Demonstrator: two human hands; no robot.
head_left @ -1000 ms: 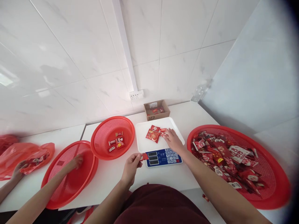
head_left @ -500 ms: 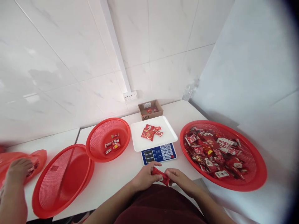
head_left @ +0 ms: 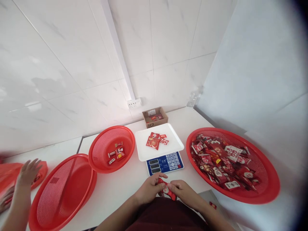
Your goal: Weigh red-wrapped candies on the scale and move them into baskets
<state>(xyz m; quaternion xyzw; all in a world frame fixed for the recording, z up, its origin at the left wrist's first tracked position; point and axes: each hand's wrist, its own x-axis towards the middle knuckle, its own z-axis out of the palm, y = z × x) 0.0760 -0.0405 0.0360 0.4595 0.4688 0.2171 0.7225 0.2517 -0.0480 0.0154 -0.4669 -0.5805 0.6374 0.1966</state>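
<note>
Close to my body, my left hand [head_left: 150, 188] and my right hand [head_left: 181, 192] both pinch a small red candy packet [head_left: 166, 190]. The fingers cover its two ends. Just beyond them is a digital scale [head_left: 166, 163] with a blue keypad. On its white tray [head_left: 141, 147] lie several red packets [head_left: 154, 142], one of them larger and square. To the right of my right hand, a wide red basket [head_left: 267, 179] holds a heap of red wrapped candies [head_left: 220, 160].
A smaller red basket [head_left: 98, 144] holds a few candies. Nearer stands another red basket [head_left: 72, 195]. At far left, another person's hand [head_left: 29, 171] is over a red plastic bag [head_left: 9, 173]. A cardboard box [head_left: 155, 117] is behind the scale. A small red packet [head_left: 213, 205] lies low at right.
The packet in my hands has turned, showing a pale print. The other person's hand has lifted off the bag's contents, fingers spread. The view has tilted slightly.
</note>
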